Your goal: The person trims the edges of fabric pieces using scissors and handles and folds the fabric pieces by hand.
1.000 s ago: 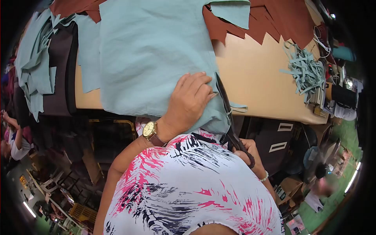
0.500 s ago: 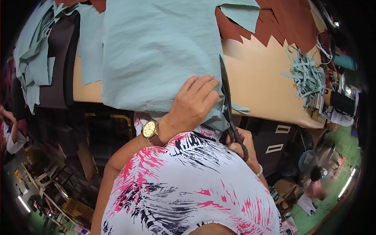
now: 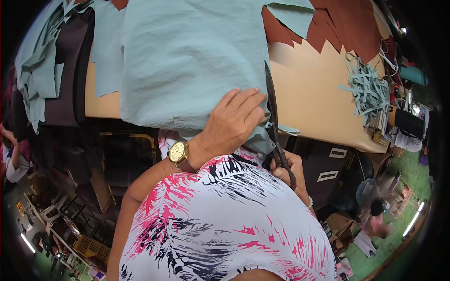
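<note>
A light blue-green cloth (image 3: 187, 61) lies over the table, its near end hanging past the front edge toward my lap. My left hand (image 3: 236, 112), with a gold watch on its wrist, rests flat on the cloth near its right edge, fingers extended. Large dark scissors (image 3: 273, 112) run along that right edge, tips pointing away from me. My right hand (image 3: 291, 171) is closed around their handles just below the table edge; part of its grip is hidden behind the handles.
Rust-brown cloth pieces (image 3: 349, 28) lie at the back right. A heap of thin blue-green strips (image 3: 368, 86) sits at the right on the tan table (image 3: 309, 93). More blue-green cloth (image 3: 40, 89) hangs at the left. A small scrap (image 3: 288, 129) lies by the front edge.
More of the scissors' blade now shows beside the cloth's right edge, with its tip slightly higher in view. My left hand stays in nearly the same spot on the cloth.
</note>
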Available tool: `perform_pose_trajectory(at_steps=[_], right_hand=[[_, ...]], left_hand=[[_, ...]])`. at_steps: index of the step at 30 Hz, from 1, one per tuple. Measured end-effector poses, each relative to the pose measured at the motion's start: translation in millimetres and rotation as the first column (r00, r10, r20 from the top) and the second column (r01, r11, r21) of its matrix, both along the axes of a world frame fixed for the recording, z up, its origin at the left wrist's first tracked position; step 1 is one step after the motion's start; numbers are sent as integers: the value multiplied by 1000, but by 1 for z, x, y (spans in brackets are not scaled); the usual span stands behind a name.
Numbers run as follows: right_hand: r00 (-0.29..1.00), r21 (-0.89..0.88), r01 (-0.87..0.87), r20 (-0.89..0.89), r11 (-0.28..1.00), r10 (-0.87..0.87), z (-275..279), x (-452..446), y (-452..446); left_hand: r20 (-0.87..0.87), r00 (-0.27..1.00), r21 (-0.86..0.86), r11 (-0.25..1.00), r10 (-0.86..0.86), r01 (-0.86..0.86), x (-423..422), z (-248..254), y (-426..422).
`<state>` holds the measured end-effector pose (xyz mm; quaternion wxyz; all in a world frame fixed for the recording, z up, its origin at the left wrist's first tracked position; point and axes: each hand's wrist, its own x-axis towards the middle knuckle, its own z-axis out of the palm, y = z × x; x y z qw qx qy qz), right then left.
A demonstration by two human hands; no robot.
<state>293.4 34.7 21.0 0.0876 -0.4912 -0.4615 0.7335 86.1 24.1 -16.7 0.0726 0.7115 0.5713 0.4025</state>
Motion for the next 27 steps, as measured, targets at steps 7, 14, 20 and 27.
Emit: perform_pose_trajectory(at_steps=[7, 14, 20, 27], right_hand=[[1000, 26, -6, 11, 1000, 6, -1, 4, -4], [998, 9, 2, 66, 1000, -2, -1, 7, -7], [994, 4, 19, 104, 1000, -20, 2, 6, -8], [999, -14, -1, 49, 1000, 1, 2, 8, -6]], left_hand=[[-2, 1000, 4, 1000, -7, 7, 0, -2, 0], [-1, 1000, 2, 1000, -5, 5, 0, -2, -1], [-4, 1000, -15, 1000, 1, -1, 0, -2, -1], [12, 1000, -25, 1000, -9, 10, 0, -1, -2]])
